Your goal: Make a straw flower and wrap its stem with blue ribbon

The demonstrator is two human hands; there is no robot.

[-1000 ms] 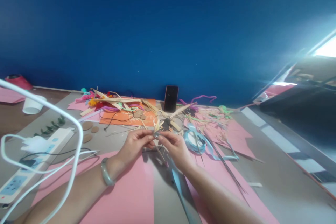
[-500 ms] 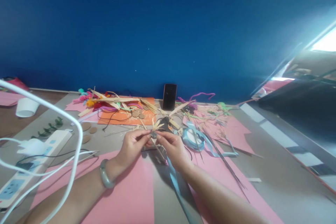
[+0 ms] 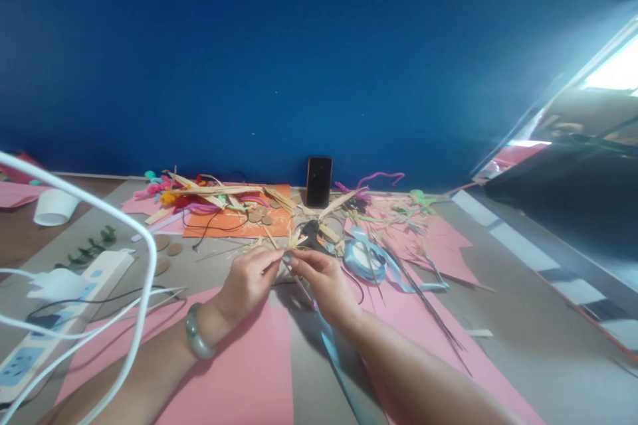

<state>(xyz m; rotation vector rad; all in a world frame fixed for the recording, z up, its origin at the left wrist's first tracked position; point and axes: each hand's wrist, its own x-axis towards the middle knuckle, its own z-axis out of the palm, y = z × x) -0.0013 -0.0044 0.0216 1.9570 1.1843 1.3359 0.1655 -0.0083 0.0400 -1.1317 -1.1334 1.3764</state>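
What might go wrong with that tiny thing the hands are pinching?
The left hand and right hand have the small grey piece only by the fingertips, so it might slip and drop. The blue ribbon trails below the right hand, so it could get snagged. The phone stands upright by the wall; a bump might tip it over.

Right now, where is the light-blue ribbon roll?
In the head view, the light-blue ribbon roll lies right of center, just beside the right hand, with thin dark stems to its right and the phone farther back to its left.
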